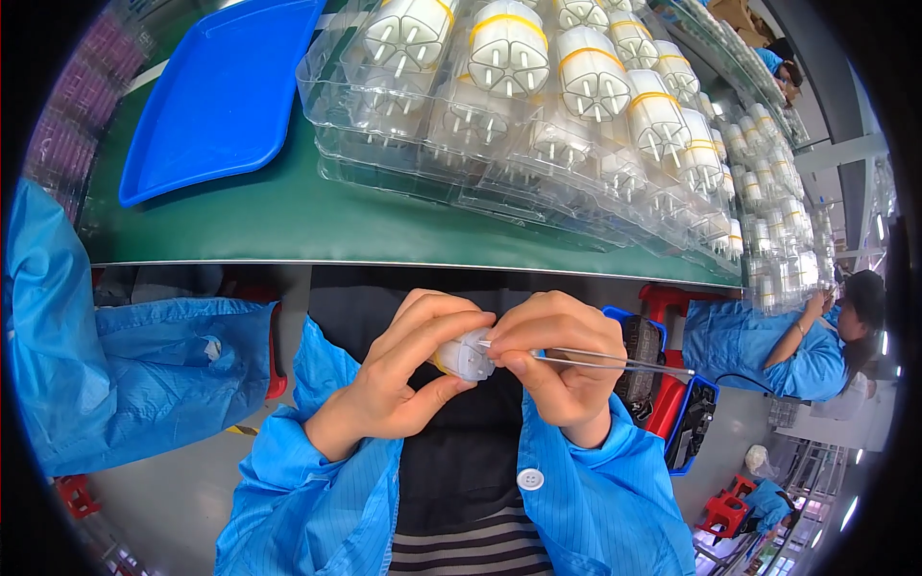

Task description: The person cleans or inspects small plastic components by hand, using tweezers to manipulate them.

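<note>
Over my lap, my left hand (408, 360) is closed round a white plastic cylinder (465, 361), whose end face is turned toward my right hand. A bit of yellow band shows at its side. My right hand (562, 360) has thumb and finger pinched at that end face, by a small white pin (483, 343). Slim metal tweezers (624, 363) are also held in this hand, their joined end pointing right. Whether the fingertips grip the pin or only touch it cannot be made out.
Ahead is a green table (403, 216) with stacked clear trays (384, 154) of white, yellow-banded, pronged cylinders. A blue tray (216, 101) lies at left. Blue crates (693, 422) and a red stool (667, 300) stand at right. Blue-clothed people (768, 341) sit on both sides.
</note>
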### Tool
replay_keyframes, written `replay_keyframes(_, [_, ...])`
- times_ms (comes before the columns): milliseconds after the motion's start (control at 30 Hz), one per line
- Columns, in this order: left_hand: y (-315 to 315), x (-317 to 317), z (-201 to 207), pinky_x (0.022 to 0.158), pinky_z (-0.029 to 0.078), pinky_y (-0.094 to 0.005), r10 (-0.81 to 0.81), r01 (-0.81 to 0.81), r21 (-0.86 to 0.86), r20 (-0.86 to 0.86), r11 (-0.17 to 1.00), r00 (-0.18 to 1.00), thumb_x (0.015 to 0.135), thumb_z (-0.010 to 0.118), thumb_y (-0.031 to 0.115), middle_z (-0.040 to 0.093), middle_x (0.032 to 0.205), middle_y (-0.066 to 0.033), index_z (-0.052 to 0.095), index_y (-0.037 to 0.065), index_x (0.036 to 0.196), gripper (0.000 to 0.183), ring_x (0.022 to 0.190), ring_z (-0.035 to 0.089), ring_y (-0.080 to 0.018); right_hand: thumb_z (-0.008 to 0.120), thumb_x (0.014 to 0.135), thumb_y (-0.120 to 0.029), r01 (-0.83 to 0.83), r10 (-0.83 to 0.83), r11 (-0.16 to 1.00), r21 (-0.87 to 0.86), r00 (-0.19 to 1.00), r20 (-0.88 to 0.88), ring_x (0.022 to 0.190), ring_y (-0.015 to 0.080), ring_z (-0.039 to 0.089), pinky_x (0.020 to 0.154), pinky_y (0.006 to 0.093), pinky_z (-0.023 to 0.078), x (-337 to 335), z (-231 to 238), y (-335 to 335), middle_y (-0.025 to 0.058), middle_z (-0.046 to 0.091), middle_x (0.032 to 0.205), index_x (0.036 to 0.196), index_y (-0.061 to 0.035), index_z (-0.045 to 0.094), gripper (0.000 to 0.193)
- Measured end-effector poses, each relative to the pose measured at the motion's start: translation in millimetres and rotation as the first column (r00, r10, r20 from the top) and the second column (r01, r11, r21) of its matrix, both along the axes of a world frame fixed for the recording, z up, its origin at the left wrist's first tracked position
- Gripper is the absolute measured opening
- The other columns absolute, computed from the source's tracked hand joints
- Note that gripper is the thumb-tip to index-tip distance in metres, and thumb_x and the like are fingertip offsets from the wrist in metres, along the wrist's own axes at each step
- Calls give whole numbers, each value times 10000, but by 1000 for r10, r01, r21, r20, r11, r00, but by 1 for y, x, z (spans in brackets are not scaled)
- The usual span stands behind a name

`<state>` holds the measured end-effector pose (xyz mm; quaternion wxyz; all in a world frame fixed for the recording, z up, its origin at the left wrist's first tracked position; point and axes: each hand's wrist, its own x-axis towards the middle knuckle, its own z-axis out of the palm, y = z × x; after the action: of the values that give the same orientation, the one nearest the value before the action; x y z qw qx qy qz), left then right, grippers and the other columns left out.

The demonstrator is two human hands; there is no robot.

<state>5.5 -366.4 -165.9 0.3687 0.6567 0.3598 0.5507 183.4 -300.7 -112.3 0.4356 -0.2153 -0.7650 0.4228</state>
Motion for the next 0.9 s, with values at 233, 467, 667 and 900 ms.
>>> replay_keyframes(233, [1, 0, 1, 872, 452, -422, 54, -49, 40, -135, 998, 989, 648, 730, -24, 557, 1171, -211, 574, -56, 1201, 576, 1029, 540, -367, 722, 678, 28, -57, 13, 976, 208, 978, 206, 667, 232, 657, 581, 297, 517, -6, 13, 3, 140, 681, 789, 797, 23, 686, 124])
replay_keyframes(467, [2, -1, -1, 891, 450, -390, -2, 7, -41, 115, 999, 993, 716, 735, 45, 567, 1170, -198, 571, -52, 1222, 541, 1045, 548, -327, 723, 739, 22, 8, -38, 978, -209, 989, -142, 761, 242, 671, 660, 306, 536, 4, -5, -5, 152, 694, 867, 896, 29, 706, 158])
replay_keyframes(667, [0, -1, -1, 886, 453, -378, 0, 8, -51, 160, 999, 987, 750, 732, 79, 570, 1163, -193, 570, -60, 1224, 520, 1040, 551, -312, 727, 721, 32, -14, 7, 998, -62, 994, -114, 751, 256, 675, 661, 312, 542, -3, -4, -4, 151, 695, 848, 866, 32, 703, 147])
replay_keyframes(900, [0, -1, -2, 879, 455, -385, 17, -14, -24, 115, 1000, 993, 718, 734, 62, 572, 1149, -200, 575, -56, 1212, 531, 1015, 559, -330, 731, 715, 33, -13, 10, 1000, -28, 994, -105, 743, 255, 675, 649, 308, 540, -5, -4, -2, 140, 693, 840, 852, 23, 701, 141])
